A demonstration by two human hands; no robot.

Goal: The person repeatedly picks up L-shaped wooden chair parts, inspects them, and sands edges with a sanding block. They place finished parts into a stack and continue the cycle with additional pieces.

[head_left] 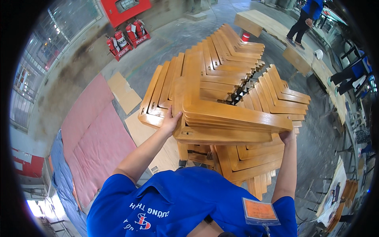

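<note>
So the person's got a bundle of angled wooden frame pieces (233, 118) lifted just above the big stack of the same parts (221, 59), left hand (170, 121) fingers clamped on its near corner, right hand (287, 136) gripping underneath the far end, fingers mostly hidden

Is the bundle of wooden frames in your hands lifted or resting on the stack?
Cannot tell: both hands, left hand and right hand, grip the bundle, which hides any gap above the stack.

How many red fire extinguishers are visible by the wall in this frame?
4, possibly more hidden: two in the left floor stand, at and, and two in the right stand, at and, all below the red wall cabinet.
</note>
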